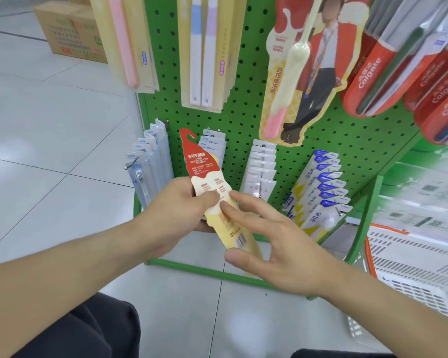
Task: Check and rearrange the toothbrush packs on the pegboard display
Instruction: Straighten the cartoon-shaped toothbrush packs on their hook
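My left hand (181, 202) grips a red-and-cream toothbrush pack (204, 174) by its middle, back side up, in front of the green pegboard (246, 107). My right hand (267, 236) is spread, its fingertips touching the pack's lower half and its thumb under the bottom end. A matching pack (303, 73) with a printed figure hangs at upper right. Red Colgate packs (388, 73) hang at the far right. Rows of white and blue packs (318, 189) fill the lower hooks.
Cream packs (207, 52) with pastel brushes hang at the top. A cardboard box (70, 32) stands on the tiled floor at the back left. A white plastic basket (409, 270) with an orange rim sits at the lower right. The display's green base frame (192, 267) lies below my hands.
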Tool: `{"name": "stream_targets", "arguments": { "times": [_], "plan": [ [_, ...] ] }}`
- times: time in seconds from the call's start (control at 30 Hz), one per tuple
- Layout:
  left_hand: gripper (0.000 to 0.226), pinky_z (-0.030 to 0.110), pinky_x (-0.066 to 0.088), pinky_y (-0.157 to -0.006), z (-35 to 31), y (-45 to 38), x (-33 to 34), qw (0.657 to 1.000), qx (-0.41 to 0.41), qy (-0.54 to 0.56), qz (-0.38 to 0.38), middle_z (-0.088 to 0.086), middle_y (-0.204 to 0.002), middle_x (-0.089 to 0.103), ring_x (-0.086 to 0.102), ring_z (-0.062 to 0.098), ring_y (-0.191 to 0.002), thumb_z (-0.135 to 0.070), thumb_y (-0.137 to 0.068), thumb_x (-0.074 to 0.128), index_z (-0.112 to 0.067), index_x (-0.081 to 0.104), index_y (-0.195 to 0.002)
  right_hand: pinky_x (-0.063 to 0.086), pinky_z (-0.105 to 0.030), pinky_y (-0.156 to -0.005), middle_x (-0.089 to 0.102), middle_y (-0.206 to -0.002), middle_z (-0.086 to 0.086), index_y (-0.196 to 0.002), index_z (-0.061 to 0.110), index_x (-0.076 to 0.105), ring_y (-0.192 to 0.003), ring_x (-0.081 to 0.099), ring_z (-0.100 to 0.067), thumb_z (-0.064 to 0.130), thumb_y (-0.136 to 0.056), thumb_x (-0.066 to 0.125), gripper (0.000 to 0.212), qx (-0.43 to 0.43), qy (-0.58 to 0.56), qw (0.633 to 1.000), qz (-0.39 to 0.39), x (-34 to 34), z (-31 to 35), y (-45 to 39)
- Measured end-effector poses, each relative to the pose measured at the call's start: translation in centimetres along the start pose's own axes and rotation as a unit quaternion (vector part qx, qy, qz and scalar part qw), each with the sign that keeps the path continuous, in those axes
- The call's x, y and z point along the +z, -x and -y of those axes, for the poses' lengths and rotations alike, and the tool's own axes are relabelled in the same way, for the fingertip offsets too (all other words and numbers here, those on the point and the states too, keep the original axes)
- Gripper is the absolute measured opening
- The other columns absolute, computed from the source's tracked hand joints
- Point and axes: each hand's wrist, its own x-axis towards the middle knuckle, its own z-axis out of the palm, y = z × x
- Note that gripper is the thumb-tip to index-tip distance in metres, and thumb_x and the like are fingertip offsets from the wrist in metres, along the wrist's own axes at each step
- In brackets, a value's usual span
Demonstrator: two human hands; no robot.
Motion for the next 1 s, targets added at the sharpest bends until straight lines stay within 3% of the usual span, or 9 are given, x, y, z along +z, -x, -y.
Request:
{"name": "stream_targets", "arguments": {
  "times": [0.07,0.17,0.27,0.37,0.5,0.6,0.7,0.8,1.0],
  "plan": [
    [0.020,0.031,0.063,-0.070,0.0,-0.2,-0.4,1.000,-0.016,0.011,0.011,0.009,-0.102,0.078,0.076,0.026,-0.088,-0.005,-0.103,0.050,-0.003,0.068,-0.111,0.043,-0.028,-0.109,0.023,-0.156,0.019,-0.153,0.046,0.034,-0.138,0.040,-0.002,0.056,-0.092,0.063,0.068,0.031,-0.037,0.998,0.045,-0.4,-0.3,0.1],
    [0.019,0.035,0.063,-0.076,0.2,-0.4,-0.9,0.998,-0.042,0.026,0.032,0.009,-0.107,0.077,0.075,0.026,-0.094,-0.007,-0.100,0.055,-0.004,0.067,-0.115,0.054,-0.035,-0.091,0.044,-0.132,0.022,-0.147,0.061,0.028,-0.108,0.058,-0.005,0.051,-0.086,0.074,0.077,0.067,-0.065,0.994,0.062,-0.5,-0.2,0.2],
    [0.020,0.032,0.064,-0.073,0.2,-0.3,-1.1,0.998,-0.052,-0.006,0.047,0.008,-0.108,0.077,0.075,0.022,-0.095,-0.006,-0.096,0.062,-0.008,0.068,-0.115,0.060,-0.040,-0.080,0.064,-0.108,0.016,-0.141,0.064,0.030,-0.087,0.071,-0.013,0.035,-0.073,0.090,0.094,0.101,-0.117,0.987,0.051,-0.7,0.2,0.1],
    [0.025,0.032,0.063,-0.067,0.3,-0.3,-1.1,0.999,-0.033,-0.026,0.023,0.008,-0.106,0.077,0.076,0.022,-0.091,-0.003,-0.091,0.068,-0.012,0.067,-0.115,0.059,-0.034,-0.073,0.072,-0.095,0.015,-0.139,0.066,0.021,-0.075,0.073,-0.013,0.032,-0.064,0.095,0.110,0.130,-0.130,0.983,0.021,-1.0,0.7,-0.2],
    [0.030,0.039,0.064,-0.073,0.7,-0.5,-0.8,0.998,-0.024,-0.039,0.046,0.008,-0.106,0.077,0.076,0.024,-0.092,-0.002,-0.091,0.069,-0.015,0.065,-0.117,0.052,-0.026,-0.068,0.075,-0.076,0.010,-0.152,0.051,0.006,-0.063,0.068,-0.007,0.036,-0.062,0.095,0.128,0.175,-0.128,0.976,-0.008,-1.3,0.9,-0.4],
    [0.033,0.042,0.064,-0.076,0.9,-0.4,-0.8,0.996,-0.026,-0.039,0.082,0.010,-0.110,0.076,0.075,0.026,-0.096,-0.002,-0.092,0.067,-0.016,0.063,-0.121,0.054,-0.030,-0.066,0.075,-0.071,0.005,-0.149,0.041,0.028,-0.063,0.070,-0.013,0.039,-0.057,0.095,0.113,0.184,-0.132,0.974,0.002,-1.3,0.8,-0.4],
    [0.035,0.043,0.063,-0.079,1.0,-0.3,-1.0,0.990,-0.044,-0.039,0.128,0.010,-0.113,0.075,0.074,0.028,-0.099,-0.002,-0.093,0.066,-0.017,0.062,-0.124,0.054,-0.036,-0.062,0.070,-0.064,0.001,-0.112,0.020,0.062,-0.058,0.067,-0.017,0.045,-0.051,0.091,0.072,0.199,-0.160,0.967,-0.024,-1.5,0.0,-0.5],
    [0.032,0.044,0.062,-0.082,1.2,0.0,-0.8,0.985,-0.057,-0.043,0.156,0.008,-0.113,0.075,0.074,0.028,-0.100,-0.004,-0.095,0.063,-0.020,0.063,-0.122,0.052,-0.036,-0.061,0.073,-0.069,-0.005,-0.086,0.020,0.067,-0.060,0.065,-0.015,0.048,-0.048,0.090,0.052,0.197,-0.162,0.966,-0.035,-1.8,-0.6,-0.5],
    [0.024,0.045,0.062,-0.082,1.1,0.1,-0.5,0.988,-0.059,-0.046,0.135,0.008,-0.114,0.075,0.074,0.028,-0.099,-0.024,-0.104,0.049,-0.019,0.063,-0.123,0.057,-0.041,-0.071,0.072,-0.080,0.003,-0.113,0.037,0.055,-0.066,0.070,-0.019,0.052,-0.043,0.090,0.080,0.197,-0.148,0.967,-0.064,-1.8,-0.7,-0.5]
  ]
}}
